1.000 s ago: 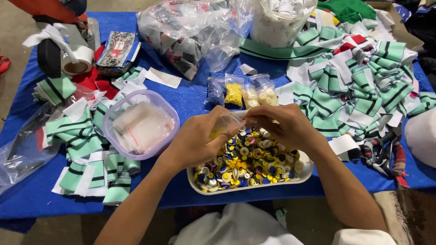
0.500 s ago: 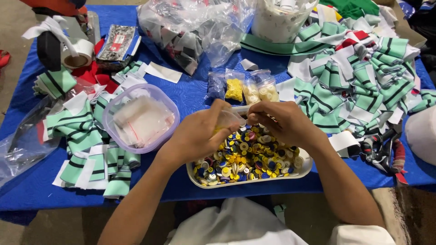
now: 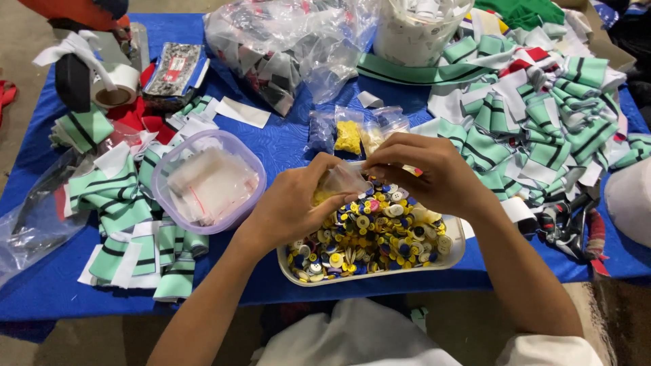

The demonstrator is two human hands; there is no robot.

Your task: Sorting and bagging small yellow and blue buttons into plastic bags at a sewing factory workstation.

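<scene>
— Head view: both hands over the white tray (image 3: pixel 456 252) of mixed buttons (image 3: pixel 369 234)?
— Yes. Left hand (image 3: pixel 293 207) and right hand (image 3: pixel 424 175) pinching a small clear bag (image 3: pixel 342 179) just above the tray.
— Left of the tray?
— Round tub (image 3: pixel 163 196) of empty bags, on the blue tabletop (image 3: pixel 285 146).

A garment workshop: a blue-covered desk (image 3: pixel 285 146) with heaps of striped knitted collars (image 3: pixel 542 115) at 2 o'clock, a tray of buttons (image 3: pixel 373 237) and bagged trimmings (image 3: pixel 285 41) at 12.
</scene>
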